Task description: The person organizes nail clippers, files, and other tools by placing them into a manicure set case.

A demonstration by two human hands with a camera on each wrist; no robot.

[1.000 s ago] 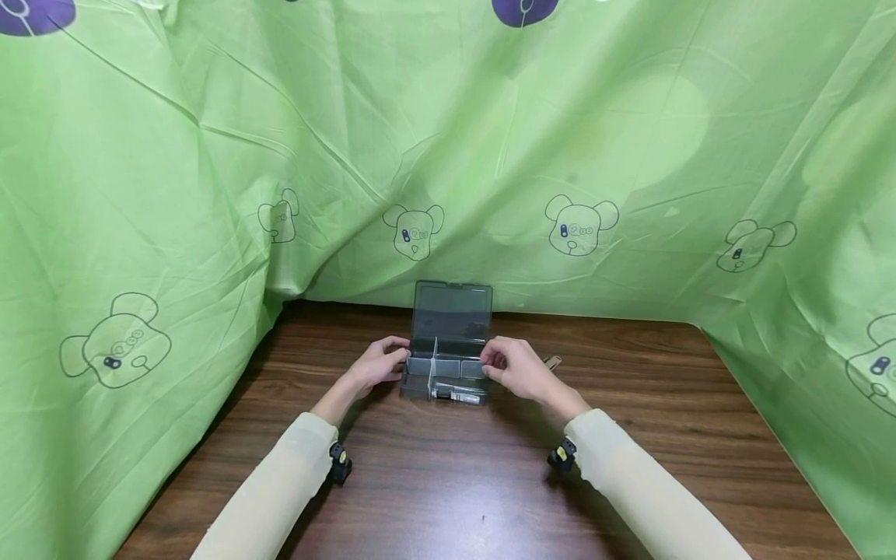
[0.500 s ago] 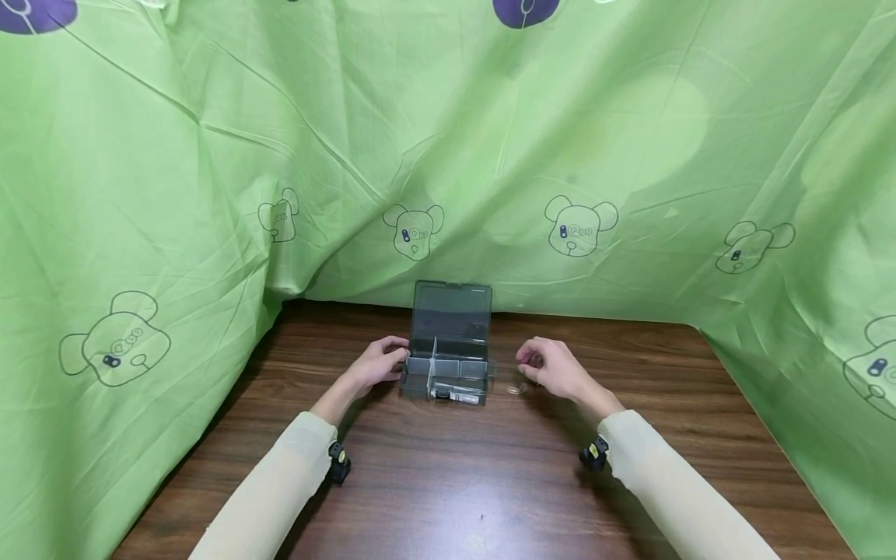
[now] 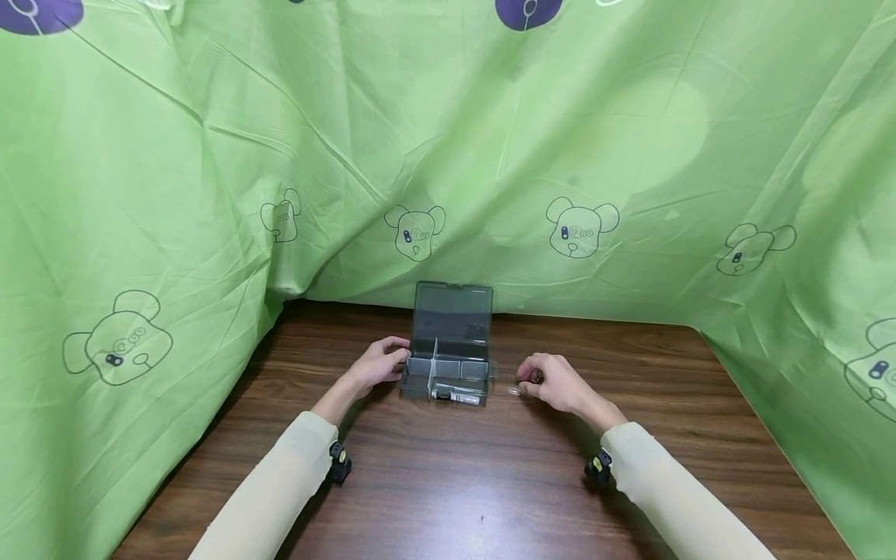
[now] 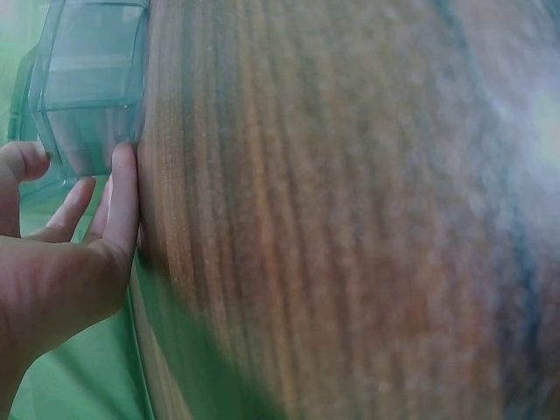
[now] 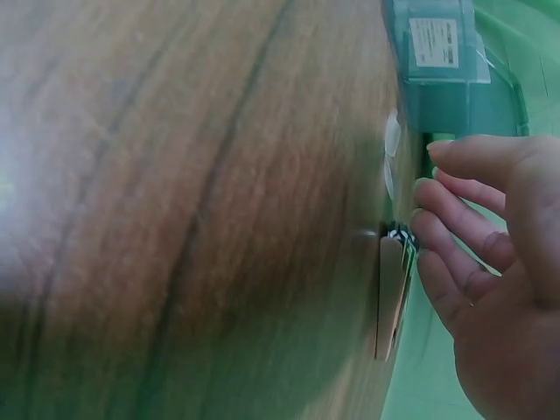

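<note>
Green cloth (image 3: pixel 490 155) backs a box (image 3: pixel 448 368) showing an unreadable label (image 5: pixel 435 42).

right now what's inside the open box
Dividers partition the box. Its floor behind the crosswise one is mostly covered; I can't tell whether the white label is inside.

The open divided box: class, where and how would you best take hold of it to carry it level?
Probably grip the box low by its outer side walls, one hand coming from each side. It stands flat with its lid raised at the back, a thin panel likely poor to pull on. The left hand touches the left side.
</note>
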